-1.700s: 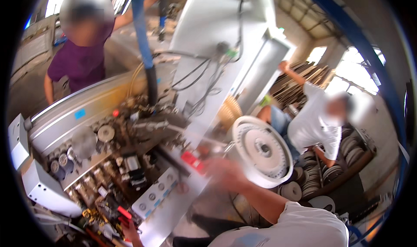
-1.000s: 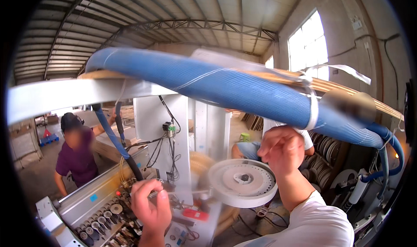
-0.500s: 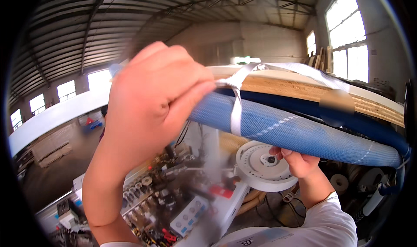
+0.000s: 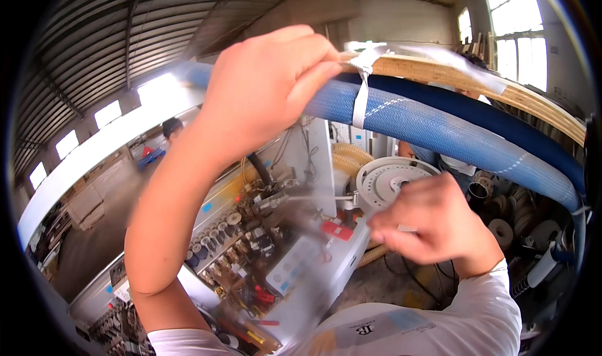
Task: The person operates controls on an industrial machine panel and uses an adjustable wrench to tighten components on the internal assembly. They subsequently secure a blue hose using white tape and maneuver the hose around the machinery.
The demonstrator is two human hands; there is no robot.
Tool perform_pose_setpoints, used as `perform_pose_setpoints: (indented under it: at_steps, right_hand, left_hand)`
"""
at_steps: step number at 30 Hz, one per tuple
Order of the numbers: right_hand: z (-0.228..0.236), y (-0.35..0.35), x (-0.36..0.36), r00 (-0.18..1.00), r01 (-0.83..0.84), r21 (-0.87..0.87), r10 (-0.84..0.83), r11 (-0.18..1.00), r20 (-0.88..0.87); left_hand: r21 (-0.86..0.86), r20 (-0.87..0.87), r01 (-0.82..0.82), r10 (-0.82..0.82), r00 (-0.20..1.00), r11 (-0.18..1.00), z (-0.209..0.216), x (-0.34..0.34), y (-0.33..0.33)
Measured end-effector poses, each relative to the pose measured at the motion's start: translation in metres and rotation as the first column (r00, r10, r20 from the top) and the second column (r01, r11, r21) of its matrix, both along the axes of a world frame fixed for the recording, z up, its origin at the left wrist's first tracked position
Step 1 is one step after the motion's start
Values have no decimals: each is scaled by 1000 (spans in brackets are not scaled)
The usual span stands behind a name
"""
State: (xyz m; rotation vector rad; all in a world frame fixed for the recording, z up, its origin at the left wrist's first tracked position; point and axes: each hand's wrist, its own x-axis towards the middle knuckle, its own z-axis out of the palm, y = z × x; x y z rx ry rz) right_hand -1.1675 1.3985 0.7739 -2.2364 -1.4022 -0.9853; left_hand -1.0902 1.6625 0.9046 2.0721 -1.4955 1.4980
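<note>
My left hand (image 4: pixel 273 86) is raised high and closed, thumb and fingers pinching the end of a white strap (image 4: pixel 360 102). That strap loops around a thick blue woven hose (image 4: pixel 433 127) and is crossed near its top. Its other end trails off to the right along a wooden beam, blurred. Lower down, my right hand (image 4: pixel 433 221) is apart from the hose, in front of a white round disc (image 4: pixel 392 180). Its fingers are curled but smeared by motion, so what they hold, if anything, cannot be made out. A darker blue hose (image 4: pixel 439 99) runs behind the first.
A wooden beam (image 4: pixel 433 71) spans the view behind the hoses. Below lies a machine with rows of metal tool holders (image 4: pixel 219 240) and a red object (image 4: pixel 337 230). Coiled yellowish ducting (image 4: pixel 351 158) stands behind it. Another person is partly hidden beyond the hose, and one more is at far left.
My right hand has come away from beneath the blue hose, toward me. My left hand, still on the strap, and the hose appear higher and further right in view.
</note>
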Motion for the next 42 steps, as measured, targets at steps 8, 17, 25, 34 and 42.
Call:
perform_pose_setpoints:
  at_steps: [8,17,25,34,42]
  right_hand:
    - [97,36,-13,422,548,338,-602,765,678]
    - [125,40,4,597,510,115,-447,853,666]
    - [130,47,-25,755,539,90,-527,838,390]
    - [132,43,-21,696,581,111,-563,806,445]
    - [99,36,-28,445,659,332,-706,675,551]
  left_hand:
    - [48,-106,184,-178,978,982,11,21,12]
    - [33,298,248,-246,922,968,1,33,-15]
    - [31,17,209,-209,978,978,11,39,15]
    - [-59,257,199,-178,950,978,-8,34,-21]
    - [-222,290,354,-285,913,908,-5,25,14]
